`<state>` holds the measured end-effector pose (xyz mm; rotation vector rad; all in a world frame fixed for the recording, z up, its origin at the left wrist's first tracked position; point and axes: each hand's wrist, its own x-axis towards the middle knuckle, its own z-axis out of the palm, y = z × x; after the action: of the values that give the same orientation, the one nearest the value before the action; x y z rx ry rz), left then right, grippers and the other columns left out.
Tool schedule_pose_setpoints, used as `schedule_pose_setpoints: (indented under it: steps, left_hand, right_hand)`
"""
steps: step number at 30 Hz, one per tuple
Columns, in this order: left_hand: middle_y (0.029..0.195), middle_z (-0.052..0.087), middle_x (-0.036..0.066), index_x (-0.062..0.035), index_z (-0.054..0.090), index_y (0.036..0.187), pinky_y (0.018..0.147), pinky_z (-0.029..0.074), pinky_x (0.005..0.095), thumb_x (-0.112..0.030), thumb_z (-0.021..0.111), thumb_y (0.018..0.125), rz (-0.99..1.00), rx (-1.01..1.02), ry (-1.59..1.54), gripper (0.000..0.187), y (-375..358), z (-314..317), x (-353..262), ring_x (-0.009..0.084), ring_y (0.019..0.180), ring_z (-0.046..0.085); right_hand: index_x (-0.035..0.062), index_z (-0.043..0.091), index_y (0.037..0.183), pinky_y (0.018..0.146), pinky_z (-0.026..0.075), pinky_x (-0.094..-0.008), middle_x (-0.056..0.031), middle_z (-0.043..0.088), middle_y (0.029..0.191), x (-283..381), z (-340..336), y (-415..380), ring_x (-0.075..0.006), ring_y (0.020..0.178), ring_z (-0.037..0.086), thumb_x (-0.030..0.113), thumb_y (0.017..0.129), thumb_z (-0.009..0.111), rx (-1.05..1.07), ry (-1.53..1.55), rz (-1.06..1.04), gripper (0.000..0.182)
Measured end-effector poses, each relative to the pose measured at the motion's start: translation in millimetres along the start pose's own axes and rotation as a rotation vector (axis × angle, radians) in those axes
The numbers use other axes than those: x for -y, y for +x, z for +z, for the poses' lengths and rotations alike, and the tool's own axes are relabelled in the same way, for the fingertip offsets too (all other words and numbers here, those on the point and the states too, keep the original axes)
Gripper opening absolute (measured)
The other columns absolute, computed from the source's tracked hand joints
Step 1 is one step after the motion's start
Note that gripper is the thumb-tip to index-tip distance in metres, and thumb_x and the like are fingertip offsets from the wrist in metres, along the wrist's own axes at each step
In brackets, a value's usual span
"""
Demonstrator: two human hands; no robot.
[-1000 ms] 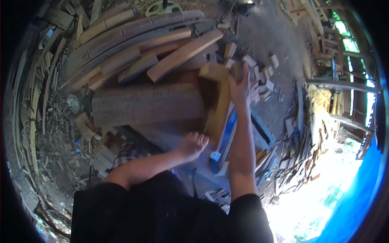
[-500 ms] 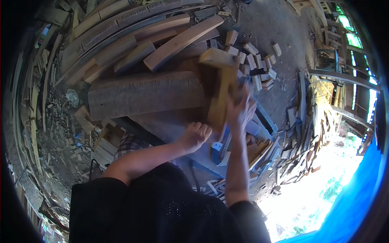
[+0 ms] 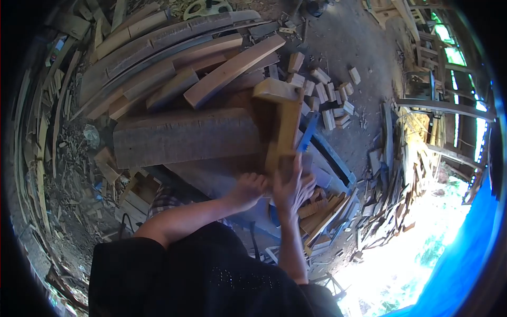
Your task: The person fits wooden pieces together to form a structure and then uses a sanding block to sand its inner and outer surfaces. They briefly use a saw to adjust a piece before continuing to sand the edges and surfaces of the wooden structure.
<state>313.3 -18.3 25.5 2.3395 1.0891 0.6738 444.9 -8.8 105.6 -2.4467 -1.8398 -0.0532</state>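
Note:
An angled wooden piece [image 3: 285,134], made of a yellowish upright with a thicker end block, lies against the right end of a large dark timber beam [image 3: 185,136]. My left hand [image 3: 250,190] is closed with curled fingers at its lower end; the exact grip is partly hidden. My right hand [image 3: 292,191] has its fingers around a small brown wooden block [image 3: 287,162], beside the piece's lower part. Fingers cover much of that block. A blue toothed saw blade [image 3: 308,131] lies just right of the angled piece.
Several small cut blocks [image 3: 328,94] lie on the ground beyond. Long curved planks [image 3: 232,71] are stacked at the upper left. Offcuts [image 3: 323,214] sit near my right forearm, and a scrap pile [image 3: 393,195] lies farther right. A blue tarp [image 3: 454,264] hangs at the lower right.
My right hand has moved left and down, and the brown block now shows at its fingers. The saw blade is clearer. My left hand stays near the piece's lower end.

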Motion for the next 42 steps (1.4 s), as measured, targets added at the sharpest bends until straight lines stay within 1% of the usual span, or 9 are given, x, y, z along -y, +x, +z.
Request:
schedule_pose_setpoints:
  steps: [5,8,13,16,23,30,33,39,42]
  left_hand:
    - [0.082,0.06,0.006,-0.0088,0.062,0.094,0.065,0.045,0.0349,-0.013,0.065,0.078,-0.015,0.041,0.104,0.018,3.2,-3.2,-1.5,0.0222,0.076,0.059]
    - [0.081,0.059,0.006,-0.0086,0.062,0.093,0.065,0.045,0.0347,-0.013,0.065,0.077,-0.004,0.048,0.115,0.017,0.2,-6.0,-3.5,0.0221,0.076,0.059]
    - [0.089,0.061,0.007,-0.0071,0.062,0.1,0.067,0.046,0.0358,-0.013,0.064,0.076,-0.009,0.055,0.052,0.024,1.6,-2.5,-2.4,0.0227,0.078,0.06]
    - [0.089,0.061,0.007,-0.0074,0.062,0.099,0.067,0.046,0.0358,-0.014,0.064,0.078,-0.032,0.01,0.028,0.022,0.5,1.2,-2.2,0.0228,0.079,0.06]
    - [0.085,0.062,0.006,-0.0087,0.06,0.092,0.066,0.046,0.035,-0.016,0.064,0.08,-0.004,0.016,0.079,0.015,-0.3,-4.3,-1.7,0.022,0.076,0.059]
    - [0.087,0.062,0.006,-0.009,0.061,0.092,0.066,0.046,0.0354,-0.015,0.064,0.079,0.002,0.011,0.051,0.015,-3.0,-2.1,-2.8,0.0218,0.075,0.059]
    - [0.088,0.062,0.006,-0.0091,0.061,0.093,0.066,0.046,0.036,-0.015,0.064,0.079,-0.015,-0.052,0.013,0.016,-0.5,1.8,-1.6,0.0217,0.075,0.059]
    - [0.084,0.061,0.005,-0.0101,0.061,0.092,0.065,0.046,0.0353,-0.017,0.065,0.079,0.001,-0.029,0.083,0.014,0.6,-2.1,-0.4,0.0208,0.074,0.058]
    - [0.081,0.06,0.004,-0.0107,0.061,0.089,0.064,0.045,0.034,-0.016,0.065,0.079,0.016,0.0,0.111,0.012,-2.8,-3.2,-1.2,0.0202,0.073,0.058]
  right_hand:
    - [0.0371,0.035,0.153,0.089,0.04,-0.0581,-0.0278,0.047,0.12,31.6,26.0,164.6,-0.0466,0.111,0.048,0.038,0.084,0.073,-0.077,0.102,0.025,0.078]
    - [0.0384,0.034,0.153,0.09,0.04,-0.0586,-0.0287,0.046,0.121,32.8,9.0,137.1,-0.0469,0.112,0.048,0.038,0.085,0.072,-0.07,0.082,-0.002,0.079]
    - [0.0328,0.038,0.154,0.093,0.036,-0.0614,-0.03,0.042,0.125,-3.2,-9.6,-41.8,-0.0498,0.117,0.044,0.039,0.081,0.073,0.009,-0.101,-0.068,0.08]
    - [0.0309,0.041,0.153,0.093,0.036,-0.0602,-0.0297,0.04,0.126,-9.5,-4.2,-42.8,-0.0497,0.116,0.043,0.038,0.081,0.073,0.029,0.002,-0.032,0.079]
    - [0.0353,0.038,0.152,0.094,0.039,-0.0571,-0.0286,0.05,0.116,43.2,13.7,173.7,-0.0464,0.112,0.049,0.036,0.079,0.08,-0.016,0.057,0.067,0.084]
    - [0.0334,0.036,0.154,0.092,0.038,-0.0594,-0.0304,0.043,0.125,-9.3,-5.8,-23.3,-0.0505,0.117,0.044,0.039,0.08,0.076,0.017,-0.034,-0.088,0.084]
    - [0.032,0.037,0.154,0.092,0.038,-0.0587,-0.0302,0.041,0.125,-11.8,-9.3,-50.3,-0.0499,0.116,0.043,0.039,0.079,0.077,0.052,-0.038,-0.043,0.085]
    - [0.0326,0.039,0.151,0.091,0.039,-0.0588,-0.0248,0.049,0.114,31.9,11.9,140.9,-0.0444,0.11,0.049,0.04,0.081,0.076,-0.051,0.097,-0.023,0.079]
    - [0.0341,0.038,0.151,0.093,0.04,-0.0574,-0.0245,0.05,0.113,40.9,13.4,152.7,-0.045,0.108,0.051,0.04,0.082,0.075,-0.121,-0.013,-0.035,0.078]
